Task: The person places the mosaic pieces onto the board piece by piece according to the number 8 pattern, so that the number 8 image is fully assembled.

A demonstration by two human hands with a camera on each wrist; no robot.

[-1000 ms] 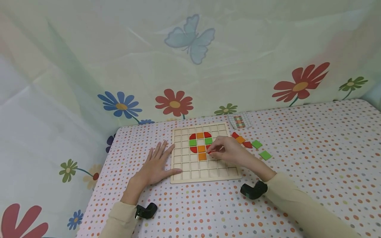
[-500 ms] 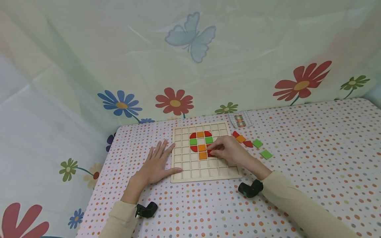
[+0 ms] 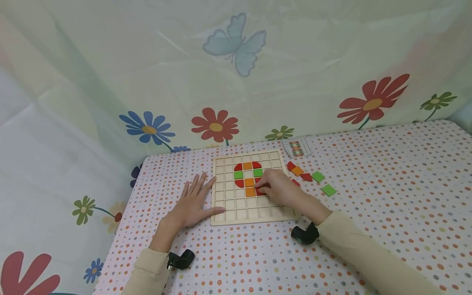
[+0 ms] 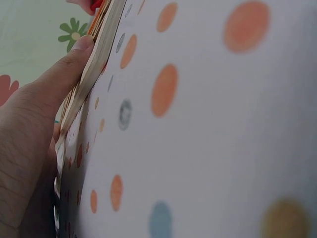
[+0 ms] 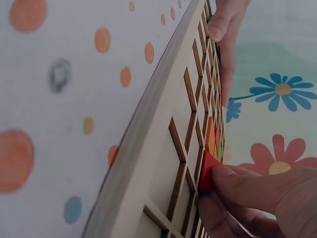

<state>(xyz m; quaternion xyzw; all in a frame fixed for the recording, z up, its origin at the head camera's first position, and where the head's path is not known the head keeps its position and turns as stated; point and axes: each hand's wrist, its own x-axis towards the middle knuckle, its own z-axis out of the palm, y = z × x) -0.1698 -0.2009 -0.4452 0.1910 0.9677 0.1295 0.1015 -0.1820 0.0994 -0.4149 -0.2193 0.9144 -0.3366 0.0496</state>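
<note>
Right wrist view, close in: the right hand (image 5: 270,198) has thumb and fingers drawn together in a pinch on a red piece (image 5: 207,173), the thumb tip right up against it. That piece stands proud of the slats of the wooden grid board (image 3: 230,205), and whether it sits fully in its cell cannot be told. From the head, it's at the cell just right of the nearest orange square (image 3: 250,192), half covered by fingertips. Directly beyond that orange comes another orange square (image 3: 249,182), with a red quarter (image 3: 239,183) on its left and more red showing beside the fingers. Farther up, two green squares (image 3: 238,175) sit left and right, and the far row reads red, orange, red. Over to the left hand (image 3: 191,207): fingers straight and spread, gripping nothing, the thumb resting on the board's left edge near the close corner, the index fingertip at that same rim. Off the board's right side, loose pieces: red, orange and red in a touching chain, two green tiles (image 3: 329,190) near them, and a bit of red (image 3: 295,182) peeking out just past the right hand. Beyond lies a printed card (image 3: 296,148) on the dotted cloth (image 3: 236,262), the flowered backdrop (image 3: 313,53) rising behind.
</note>
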